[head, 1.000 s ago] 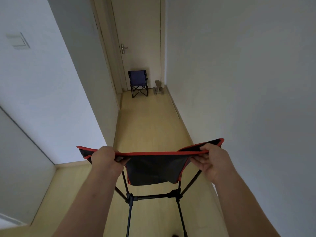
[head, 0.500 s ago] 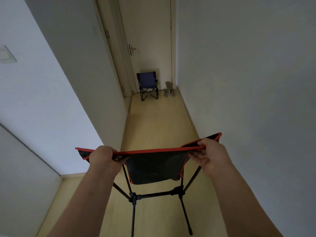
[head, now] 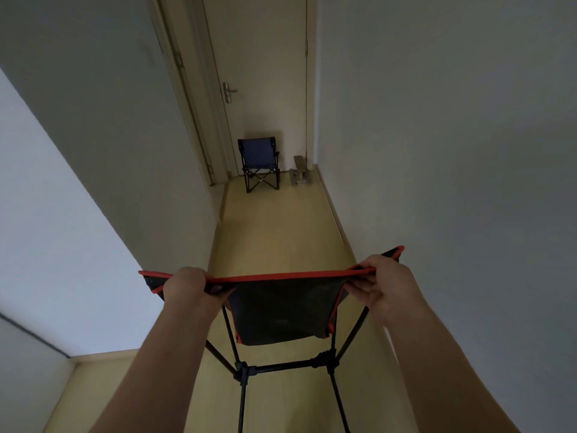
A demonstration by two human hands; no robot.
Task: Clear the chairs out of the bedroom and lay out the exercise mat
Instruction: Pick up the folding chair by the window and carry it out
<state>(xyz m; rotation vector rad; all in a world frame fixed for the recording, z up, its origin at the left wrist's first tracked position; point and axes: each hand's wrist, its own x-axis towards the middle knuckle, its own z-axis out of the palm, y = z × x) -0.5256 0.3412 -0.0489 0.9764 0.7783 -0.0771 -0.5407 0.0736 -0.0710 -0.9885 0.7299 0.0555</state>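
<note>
I carry a black folding camp chair (head: 281, 310) with red trim and thin black legs, held off the floor in front of me. My left hand (head: 187, 287) grips the left part of its top edge and my right hand (head: 379, 284) grips the right part. A second folding chair (head: 259, 160), dark blue with a black frame, stands at the far end of the corridor in front of a closed door (head: 265, 73). No exercise mat is in view.
A narrow corridor with a pale wood floor (head: 281, 232) runs ahead between grey walls. A wall corner (head: 215, 214) juts in on the left. A small wooden item (head: 300, 175) sits on the floor right of the blue chair.
The view has advanced along the corridor; the blue chair and door appear larger and nearer. Both hands keep the same hold on the black chair.
</note>
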